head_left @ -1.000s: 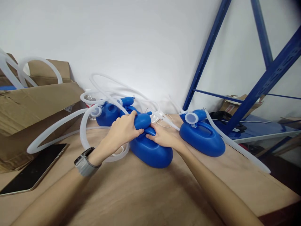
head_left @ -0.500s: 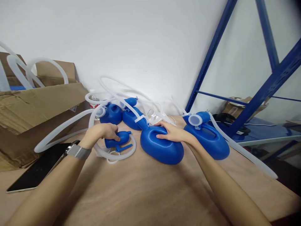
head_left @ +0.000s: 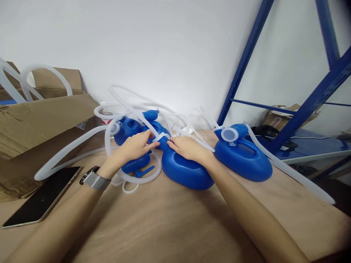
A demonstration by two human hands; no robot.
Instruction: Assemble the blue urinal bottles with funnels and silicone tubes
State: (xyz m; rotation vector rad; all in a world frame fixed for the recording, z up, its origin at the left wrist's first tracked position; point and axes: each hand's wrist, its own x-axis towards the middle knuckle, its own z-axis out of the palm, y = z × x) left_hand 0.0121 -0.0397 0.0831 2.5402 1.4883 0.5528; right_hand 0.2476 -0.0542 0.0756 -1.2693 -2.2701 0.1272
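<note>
A blue plastic urinal bottle (head_left: 186, 171) lies on the table in front of me, its neck pointing away to the left. A white cap (head_left: 161, 136) with a long translucent hose (head_left: 145, 120) sits at the neck's mouth. My left hand (head_left: 138, 146) has thumb and fingers at the cap's left side. From the right, my right hand (head_left: 188, 148) rests over the bottle and pinches at the cap's edge by the neck. Under my left hand lies a blue funnel-shaped piece (head_left: 139, 164) with a coiled tube (head_left: 155, 175), partly hidden.
Another blue bottle (head_left: 244, 160) with a hose stands at right; more blue bottles (head_left: 128, 128) stand behind my left hand. A cardboard box (head_left: 46, 128) of hoses and a phone (head_left: 41, 197) are at left. A blue metal rack (head_left: 246, 62) rises at right.
My left hand has left the blue funnel-shaped piece and moved right to the cap. My right hand has slid from the bottle's handle opening up to the neck.
</note>
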